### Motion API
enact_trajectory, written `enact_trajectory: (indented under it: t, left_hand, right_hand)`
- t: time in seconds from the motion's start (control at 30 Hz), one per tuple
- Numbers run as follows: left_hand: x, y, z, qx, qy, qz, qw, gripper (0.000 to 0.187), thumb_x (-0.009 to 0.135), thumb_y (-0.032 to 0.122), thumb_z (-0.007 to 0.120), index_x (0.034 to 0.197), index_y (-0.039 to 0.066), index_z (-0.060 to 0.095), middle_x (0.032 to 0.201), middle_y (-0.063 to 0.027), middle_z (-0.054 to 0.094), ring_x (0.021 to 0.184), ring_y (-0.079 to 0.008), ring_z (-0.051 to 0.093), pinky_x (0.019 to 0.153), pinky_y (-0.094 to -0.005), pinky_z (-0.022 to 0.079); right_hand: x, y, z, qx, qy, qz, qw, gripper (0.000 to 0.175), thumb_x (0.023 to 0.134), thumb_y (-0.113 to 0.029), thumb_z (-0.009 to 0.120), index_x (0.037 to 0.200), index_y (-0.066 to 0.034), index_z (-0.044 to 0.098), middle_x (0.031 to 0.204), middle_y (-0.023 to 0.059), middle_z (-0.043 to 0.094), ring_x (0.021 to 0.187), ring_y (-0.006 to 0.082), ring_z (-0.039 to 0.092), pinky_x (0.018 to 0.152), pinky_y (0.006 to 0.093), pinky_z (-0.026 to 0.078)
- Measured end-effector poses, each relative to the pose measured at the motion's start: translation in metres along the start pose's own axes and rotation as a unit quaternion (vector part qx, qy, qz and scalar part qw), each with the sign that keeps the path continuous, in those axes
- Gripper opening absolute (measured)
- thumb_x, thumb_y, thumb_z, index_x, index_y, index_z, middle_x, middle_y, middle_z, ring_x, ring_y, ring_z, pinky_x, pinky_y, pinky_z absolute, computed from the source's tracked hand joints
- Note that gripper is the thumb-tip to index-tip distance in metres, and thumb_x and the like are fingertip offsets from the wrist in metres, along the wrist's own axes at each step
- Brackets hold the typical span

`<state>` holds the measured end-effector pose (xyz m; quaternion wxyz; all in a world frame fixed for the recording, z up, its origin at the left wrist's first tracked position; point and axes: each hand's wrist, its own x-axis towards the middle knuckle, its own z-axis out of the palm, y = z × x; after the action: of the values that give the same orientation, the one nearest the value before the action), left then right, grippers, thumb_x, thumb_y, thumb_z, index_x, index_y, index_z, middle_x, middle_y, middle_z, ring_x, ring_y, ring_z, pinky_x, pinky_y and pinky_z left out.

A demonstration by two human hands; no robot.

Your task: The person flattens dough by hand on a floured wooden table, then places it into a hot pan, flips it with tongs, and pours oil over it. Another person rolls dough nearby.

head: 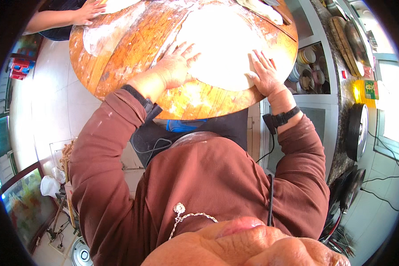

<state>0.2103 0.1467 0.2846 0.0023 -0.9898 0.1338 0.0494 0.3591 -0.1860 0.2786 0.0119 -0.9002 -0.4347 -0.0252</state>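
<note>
A large, thin sheet of pale dough lies on a round wooden table dusted with flour. Bright light washes out most of the sheet's surface. My left hand rests at its left edge, palm down with the fingers spread. At the lower right edge, my right hand touches the dough with its fingers extended and the thumb apart. White flour or dough clings to the right fingertips. Both wrists wear black straps.
Another person's hand rests at the table's upper left, by more dough. A thin wooden stick and a folded dough piece lie at upper right. Beside the table stands a cabinet holding stacked bowls; an oil bottle stands on its counter.
</note>
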Motion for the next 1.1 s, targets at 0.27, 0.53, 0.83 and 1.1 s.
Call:
enact_trajectory:
  t: [0.27, 0.53, 0.83, 1.1]
  left_hand:
    - [0.0, 0.002, 0.002, -0.029, 0.002, -0.008, 1.0, 0.075, 0.093, 0.051, 0.058, 0.156, 0.013, 0.043, 0.166, -0.0138, 0.032, 0.153, -0.0352, 0.024, 0.125, -0.0566, 0.011]
    - [0.016, -0.01, 0.018, -0.145, 0.101, -0.049, 0.983, 0.076, 0.096, 0.048, 0.058, 0.154, 0.002, 0.039, 0.164, -0.0184, 0.032, 0.155, -0.0367, 0.022, 0.126, -0.0517, 0.015]
    - [0.032, -0.017, 0.015, -0.08, 0.101, -0.109, 0.986, 0.081, 0.099, 0.054, 0.052, 0.159, 0.004, 0.032, 0.166, -0.0234, 0.025, 0.155, -0.042, 0.017, 0.126, -0.0523, 0.013]
    - [0.035, -0.015, 0.008, -0.09, 0.017, -0.133, 0.987, 0.089, 0.098, 0.058, 0.053, 0.163, 0.008, 0.021, 0.17, -0.0242, 0.012, 0.156, -0.0456, 0.007, 0.126, -0.0567, 0.006]
  right_hand:
    - [0.01, 0.005, 0.002, 0.049, -0.009, 0.008, 0.999, 0.07, 0.094, -0.036, 0.057, 0.157, -0.0102, 0.04, 0.165, 0.0148, 0.033, 0.155, 0.0325, 0.026, 0.124, 0.0475, 0.018]
    - [0.014, 0.01, 0.003, 0.069, -0.003, -0.003, 0.998, 0.075, 0.097, -0.044, 0.049, 0.161, -0.0088, 0.031, 0.168, 0.0169, 0.025, 0.156, 0.0351, 0.022, 0.125, 0.0554, 0.016]
    - [0.01, 0.001, -0.002, 0.024, -0.025, -0.052, 0.998, 0.075, 0.091, -0.036, 0.053, 0.158, -0.0073, 0.036, 0.168, 0.0125, 0.027, 0.156, 0.0346, 0.023, 0.125, 0.0536, 0.016]
    - [-0.005, -0.005, 0.004, 0.014, 0.014, -0.027, 0.999, 0.072, 0.095, -0.039, 0.053, 0.158, -0.0084, 0.037, 0.167, 0.0127, 0.03, 0.156, 0.0315, 0.024, 0.124, 0.052, 0.018]
